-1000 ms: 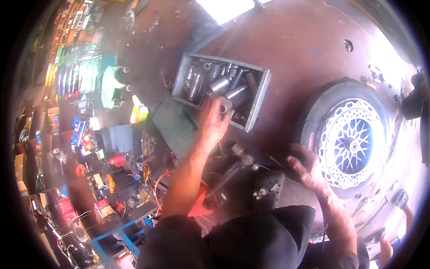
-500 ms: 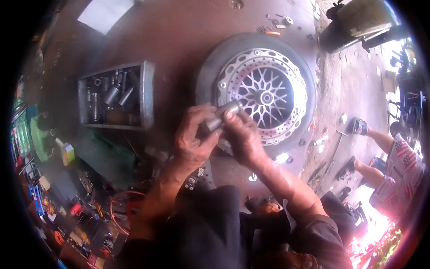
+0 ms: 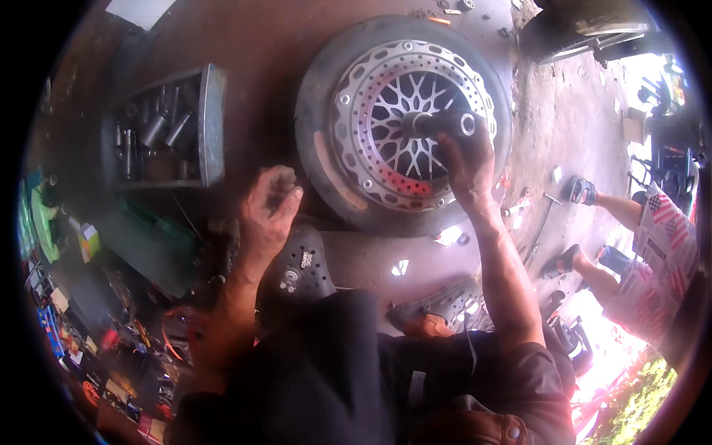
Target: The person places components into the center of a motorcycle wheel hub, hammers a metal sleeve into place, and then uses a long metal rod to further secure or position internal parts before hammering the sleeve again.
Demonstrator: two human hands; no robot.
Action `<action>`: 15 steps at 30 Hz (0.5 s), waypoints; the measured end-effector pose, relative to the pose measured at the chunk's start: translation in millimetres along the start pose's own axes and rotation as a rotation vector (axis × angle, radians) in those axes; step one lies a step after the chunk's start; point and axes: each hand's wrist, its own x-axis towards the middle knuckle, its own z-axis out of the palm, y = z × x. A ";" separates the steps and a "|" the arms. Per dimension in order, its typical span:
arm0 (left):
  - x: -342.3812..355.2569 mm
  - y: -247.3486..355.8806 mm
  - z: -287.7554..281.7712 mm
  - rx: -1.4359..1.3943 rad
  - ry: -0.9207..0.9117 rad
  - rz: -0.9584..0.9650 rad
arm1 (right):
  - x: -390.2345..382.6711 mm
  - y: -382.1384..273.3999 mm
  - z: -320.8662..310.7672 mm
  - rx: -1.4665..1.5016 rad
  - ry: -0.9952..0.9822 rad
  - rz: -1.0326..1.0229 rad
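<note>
A dark metal socket is showing right of the upper centre, with the right hand grasping it, fingers closing round its right end. It is overlapping the hub of the wheel; whether they are touching, I cannot tell. The left hand, left of centre, is hanging loosely curled, thumb parted from fingers, visibly holding nothing. Farther out, a metal box is holding other sockets at upper left.
</note>
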 end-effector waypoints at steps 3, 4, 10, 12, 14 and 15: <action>-2.3 4.2 1.9 -0.004 0.001 -0.007 | 5.3 6.3 3.5 -0.051 0.011 -0.025; -2.8 6.0 2.9 -0.049 -0.007 -0.060 | 5.2 5.9 4.2 -0.051 0.005 -0.027; -7.0 2.7 5.3 -0.065 0.011 -0.073 | 2.3 9.6 8.1 -0.166 0.024 -0.043; -7.5 -1.5 4.7 -0.044 0.009 -0.055 | 2.6 12.2 10.4 -0.232 0.039 -0.098; -8.8 -3.9 3.3 -0.023 0.007 -0.037 | 4.2 18.9 11.2 -0.218 0.040 -0.144; -9.6 -4.5 2.6 -0.012 -0.003 -0.050 | 4.7 20.9 11.2 -0.204 0.043 -0.190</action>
